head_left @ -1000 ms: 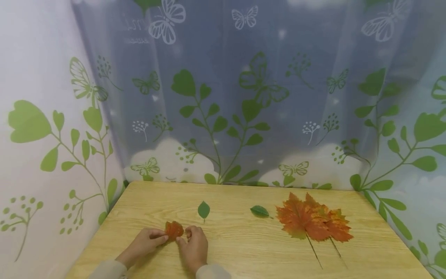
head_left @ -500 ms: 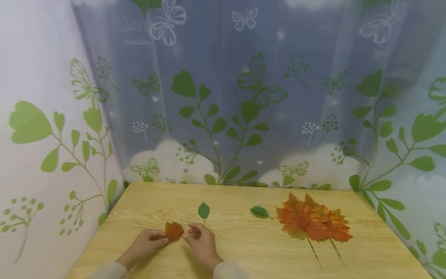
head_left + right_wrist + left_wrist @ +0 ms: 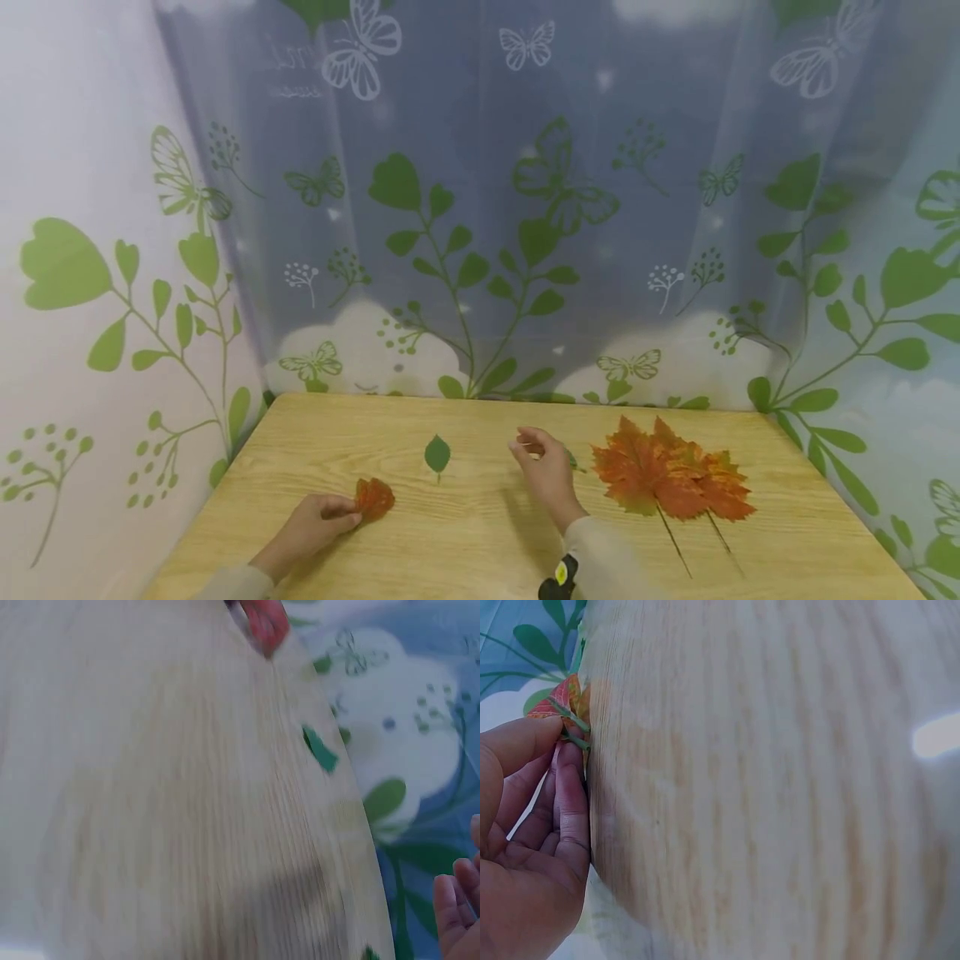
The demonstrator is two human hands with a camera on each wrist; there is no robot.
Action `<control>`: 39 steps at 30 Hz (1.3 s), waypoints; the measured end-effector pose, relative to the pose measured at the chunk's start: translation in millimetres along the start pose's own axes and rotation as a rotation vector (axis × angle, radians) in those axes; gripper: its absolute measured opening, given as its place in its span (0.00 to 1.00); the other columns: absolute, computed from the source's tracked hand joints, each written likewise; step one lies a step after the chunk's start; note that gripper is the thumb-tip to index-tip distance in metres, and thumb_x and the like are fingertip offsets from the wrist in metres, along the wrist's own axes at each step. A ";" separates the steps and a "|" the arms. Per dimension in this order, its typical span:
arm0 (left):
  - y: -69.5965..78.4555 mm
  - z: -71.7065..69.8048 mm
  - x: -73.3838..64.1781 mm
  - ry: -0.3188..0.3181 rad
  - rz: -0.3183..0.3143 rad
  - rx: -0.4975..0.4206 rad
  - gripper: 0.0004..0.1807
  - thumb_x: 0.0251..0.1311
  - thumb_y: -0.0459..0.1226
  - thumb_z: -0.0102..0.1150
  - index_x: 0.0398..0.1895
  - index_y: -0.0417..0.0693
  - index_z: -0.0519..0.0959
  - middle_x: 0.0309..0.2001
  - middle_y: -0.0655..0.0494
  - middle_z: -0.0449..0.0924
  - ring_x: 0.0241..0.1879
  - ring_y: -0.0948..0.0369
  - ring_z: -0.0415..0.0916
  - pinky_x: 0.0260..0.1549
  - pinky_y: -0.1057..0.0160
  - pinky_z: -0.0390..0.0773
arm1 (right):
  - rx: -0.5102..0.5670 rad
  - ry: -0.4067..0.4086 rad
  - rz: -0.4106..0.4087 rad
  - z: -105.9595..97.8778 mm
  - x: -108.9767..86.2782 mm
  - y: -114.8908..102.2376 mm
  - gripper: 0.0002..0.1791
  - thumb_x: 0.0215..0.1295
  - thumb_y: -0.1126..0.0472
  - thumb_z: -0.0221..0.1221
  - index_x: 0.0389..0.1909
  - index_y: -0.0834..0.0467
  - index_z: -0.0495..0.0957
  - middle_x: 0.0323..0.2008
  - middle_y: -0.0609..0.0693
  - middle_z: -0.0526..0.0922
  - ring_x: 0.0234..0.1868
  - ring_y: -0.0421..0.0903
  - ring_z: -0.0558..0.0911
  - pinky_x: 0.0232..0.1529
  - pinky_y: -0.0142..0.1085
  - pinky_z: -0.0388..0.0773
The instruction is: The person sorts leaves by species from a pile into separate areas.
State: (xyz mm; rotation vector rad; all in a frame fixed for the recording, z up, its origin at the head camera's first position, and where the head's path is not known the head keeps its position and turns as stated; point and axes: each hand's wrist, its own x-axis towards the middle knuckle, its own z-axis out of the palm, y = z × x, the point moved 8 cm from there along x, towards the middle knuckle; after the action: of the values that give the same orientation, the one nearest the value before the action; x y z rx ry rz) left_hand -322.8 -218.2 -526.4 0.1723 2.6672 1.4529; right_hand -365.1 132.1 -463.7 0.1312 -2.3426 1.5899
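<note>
At the left of the table, my left hand (image 3: pixel 311 529) pinches a red-orange leaf (image 3: pixel 375 498) that looks folded. The left wrist view shows the leaf (image 3: pixel 559 701) and green stems (image 3: pixel 571 716) at the thumb and fingertips. My right hand (image 3: pixel 546 475) hovers above the table on the right, fingers loosely bent, holding nothing that I can see. Just behind it lies a green leaf (image 3: pixel 572 459), mostly hidden by the hand. Another green leaf (image 3: pixel 437 454) lies between the two hands, farther back. Only some fingers of the right hand (image 3: pixel 459 911) appear in the right wrist view.
Large orange maple leaves (image 3: pixel 675 471) with thin dark stems lie overlapping at the right of the wooden table (image 3: pixel 465 550). A printed curtain (image 3: pixel 480 208) hangs behind the table's back edge, with more printed cloth on both sides.
My right hand has left the red-orange leaf and moved right, over toward the far green leaf, now partly covering it. The left hand stays in place with the red-orange leaf.
</note>
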 end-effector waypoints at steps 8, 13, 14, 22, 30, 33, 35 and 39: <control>-3.2 -1.7 -1.5 0.026 0.005 0.037 0.13 0.56 0.37 0.66 0.40 0.36 0.83 0.43 0.45 0.83 0.45 0.52 0.78 0.49 0.48 0.76 | -0.076 0.110 0.079 -57.4 11.5 37.1 0.17 0.65 0.65 0.60 0.52 0.69 0.77 0.43 0.63 0.82 0.45 0.57 0.80 0.40 0.40 0.80; -2.2 -0.5 -0.5 0.012 0.036 0.038 0.14 0.56 0.38 0.66 0.40 0.36 0.83 0.43 0.45 0.83 0.45 0.51 0.78 0.49 0.47 0.76 | -0.160 0.125 0.097 -76.4 4.4 51.6 0.18 0.66 0.65 0.59 0.51 0.73 0.76 0.43 0.67 0.81 0.45 0.60 0.79 0.44 0.48 0.79; -2.7 -0.1 -0.1 0.007 0.038 0.037 0.14 0.56 0.38 0.66 0.40 0.36 0.83 0.43 0.45 0.83 0.45 0.50 0.78 0.49 0.46 0.76 | -0.187 0.135 0.094 -78.5 3.1 54.2 0.17 0.66 0.65 0.59 0.50 0.73 0.76 0.43 0.67 0.81 0.44 0.60 0.80 0.44 0.49 0.79; -3.2 -0.4 2.1 0.018 0.027 0.047 0.13 0.55 0.37 0.66 0.40 0.38 0.83 0.42 0.46 0.83 0.45 0.51 0.78 0.49 0.45 0.75 | -0.277 0.182 0.111 -75.8 6.0 83.5 0.16 0.63 0.62 0.61 0.46 0.70 0.80 0.38 0.63 0.84 0.40 0.58 0.81 0.42 0.50 0.78; -1.5 0.7 3.2 0.013 0.037 0.054 0.13 0.55 0.37 0.66 0.40 0.37 0.83 0.41 0.47 0.84 0.44 0.51 0.78 0.49 0.44 0.75 | -0.329 0.204 0.069 -69.3 3.5 82.3 0.10 0.58 0.67 0.64 0.39 0.69 0.82 0.33 0.60 0.84 0.35 0.55 0.81 0.37 0.46 0.77; -4.0 0.7 3.0 0.014 0.020 0.047 0.13 0.55 0.37 0.67 0.40 0.37 0.83 0.41 0.49 0.84 0.44 0.52 0.78 0.49 0.44 0.75 | -0.342 0.207 0.045 -68.4 1.9 80.4 0.07 0.57 0.67 0.65 0.35 0.68 0.83 0.30 0.58 0.83 0.33 0.53 0.80 0.35 0.43 0.76; -4.4 0.7 2.9 0.010 0.017 0.044 0.13 0.56 0.38 0.66 0.40 0.37 0.83 0.41 0.49 0.83 0.44 0.52 0.78 0.49 0.44 0.75 | -0.340 0.217 0.023 -68.6 1.2 77.5 0.05 0.56 0.68 0.65 0.33 0.67 0.83 0.28 0.58 0.83 0.31 0.53 0.80 0.34 0.43 0.76; -4.5 -1.1 3.4 0.018 0.010 0.053 0.14 0.56 0.39 0.67 0.41 0.37 0.83 0.42 0.47 0.83 0.45 0.50 0.78 0.49 0.44 0.75 | -0.342 0.224 -0.004 -68.6 1.1 75.7 0.03 0.56 0.70 0.65 0.31 0.66 0.83 0.27 0.57 0.82 0.31 0.53 0.79 0.34 0.44 0.75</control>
State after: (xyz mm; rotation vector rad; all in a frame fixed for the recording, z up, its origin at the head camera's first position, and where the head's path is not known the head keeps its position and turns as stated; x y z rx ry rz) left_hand -326.5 -221.0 -529.7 0.1773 2.7251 1.3939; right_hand -371.0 224.2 -507.7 -0.1122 -2.3879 1.1134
